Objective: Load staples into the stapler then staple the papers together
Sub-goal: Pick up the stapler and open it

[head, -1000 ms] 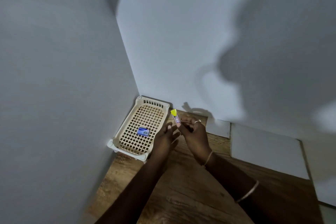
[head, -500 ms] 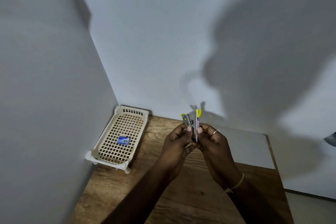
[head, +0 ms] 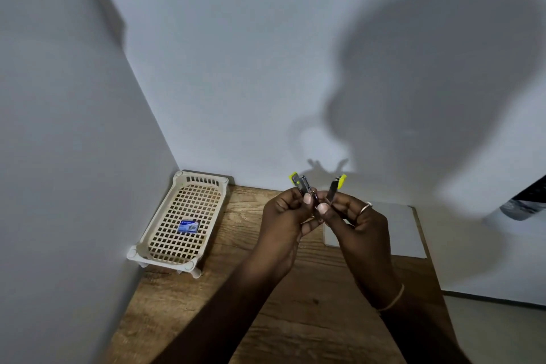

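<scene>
A small metal stapler [head: 317, 189] with yellow-green tips is held up over the wooden table, swung open into a V. My left hand [head: 283, 216] pinches its left arm, and my right hand [head: 354, 220] pinches its right arm. Both halves point up and apart. A small blue box of staples [head: 188, 226] lies in a cream plastic basket [head: 165, 233] at the left, against the wall. White sheets of paper [head: 396, 230] lie flat on the table behind my right hand, partly hidden by it.
The wooden table [head: 295, 313] sits in a corner between two white walls. A dark object [head: 526, 204] shows at the right edge of the view. My shadow falls on the back wall.
The stapler has been pulled open, from nearly closed to a wide V. Both hands now hold it, a little higher than before. The view has shifted right.
</scene>
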A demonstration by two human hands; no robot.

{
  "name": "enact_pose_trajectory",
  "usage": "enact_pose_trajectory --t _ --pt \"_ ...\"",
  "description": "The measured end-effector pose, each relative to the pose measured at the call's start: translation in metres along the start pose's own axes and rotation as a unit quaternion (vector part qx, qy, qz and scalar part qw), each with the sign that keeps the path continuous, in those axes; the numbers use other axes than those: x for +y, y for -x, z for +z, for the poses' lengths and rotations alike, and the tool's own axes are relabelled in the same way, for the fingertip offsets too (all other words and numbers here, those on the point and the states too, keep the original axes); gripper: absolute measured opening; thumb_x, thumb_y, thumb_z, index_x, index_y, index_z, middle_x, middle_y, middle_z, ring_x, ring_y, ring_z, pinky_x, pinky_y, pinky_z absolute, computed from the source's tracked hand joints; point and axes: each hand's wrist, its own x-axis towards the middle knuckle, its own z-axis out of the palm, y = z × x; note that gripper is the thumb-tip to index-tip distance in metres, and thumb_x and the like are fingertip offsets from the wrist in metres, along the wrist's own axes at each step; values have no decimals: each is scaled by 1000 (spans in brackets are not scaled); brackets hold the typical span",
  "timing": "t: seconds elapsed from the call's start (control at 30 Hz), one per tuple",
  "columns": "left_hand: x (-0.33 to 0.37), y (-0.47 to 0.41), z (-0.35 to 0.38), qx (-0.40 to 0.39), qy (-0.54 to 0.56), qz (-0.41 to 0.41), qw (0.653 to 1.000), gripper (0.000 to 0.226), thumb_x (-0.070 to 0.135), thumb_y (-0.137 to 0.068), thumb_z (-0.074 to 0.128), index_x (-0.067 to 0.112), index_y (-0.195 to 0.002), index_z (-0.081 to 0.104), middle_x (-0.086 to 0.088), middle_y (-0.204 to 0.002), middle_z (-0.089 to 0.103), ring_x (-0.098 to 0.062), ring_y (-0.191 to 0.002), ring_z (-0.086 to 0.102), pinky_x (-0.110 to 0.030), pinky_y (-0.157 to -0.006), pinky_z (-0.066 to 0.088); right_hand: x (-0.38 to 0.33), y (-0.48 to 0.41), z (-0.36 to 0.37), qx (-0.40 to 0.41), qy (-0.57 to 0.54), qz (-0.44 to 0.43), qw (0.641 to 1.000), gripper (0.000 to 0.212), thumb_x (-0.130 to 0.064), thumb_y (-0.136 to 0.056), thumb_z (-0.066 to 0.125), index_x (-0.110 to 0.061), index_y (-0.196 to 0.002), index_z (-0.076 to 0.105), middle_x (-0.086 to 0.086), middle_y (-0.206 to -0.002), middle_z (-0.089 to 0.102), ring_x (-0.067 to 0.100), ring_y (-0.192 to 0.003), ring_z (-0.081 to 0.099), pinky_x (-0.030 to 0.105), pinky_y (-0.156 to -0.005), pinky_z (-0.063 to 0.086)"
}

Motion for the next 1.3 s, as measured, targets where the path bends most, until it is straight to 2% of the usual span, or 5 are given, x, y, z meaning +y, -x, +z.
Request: enact_pose_trajectory --t 0.47,0.73,0.9,1.07,1.3 --pt "39 -14 21 -3 138 -28 990 17 10 -92 62 0 -105 67 -19 -96 79 -27 -83 79 -36 -66 65 -10 9 7 133 20 -133 982 25 -15 -77 86 -17 -99 74 -13 -94 75 8 -92 73 17 -80 54" --pt "49 -19 28 -22 138 -34 990 20 5 -101 52 1 -109 70 -14 -98 79 -23 -86 78 -34 -68 64 -2 10 0 86 151 -235 956 39 -14 -80 87 -16 -115 69 -8 -108 70 2 -101 68 15 -85 53" --pt "51 -22 27 -24 137 -35 990 22 2 -101 51 2 -106 72 -10 -93 79 -20 -80 77 -35 -66 64 3 14 -11 -5 210 -253 944 62 -48 -81 79 -11 -128 61 -3 -123 65 8 -113 62 25 -94 52" --pt "51 -20 25 -29 118 -35 992 26 -1 -101 49 6 -106 74 -7 -90 78 -19 -77 77 -33 -62 62 -27 -14 -15 62 213 -308 925 21 -25 -102 54 -15 -115 68 -1 -110 68 15 -101 65 37 -82 54" --pt "47 -13 31 -28 85 -37 995 22 2 -100 53 2 -115 69 -9 -92 73 -18 -73 71 -32 -61 63 -62 -64 -6 1 374 -297 879 26 -16 -95 65 -21 -120 72 2 -100 68 23 -87 66 41 -74 51"
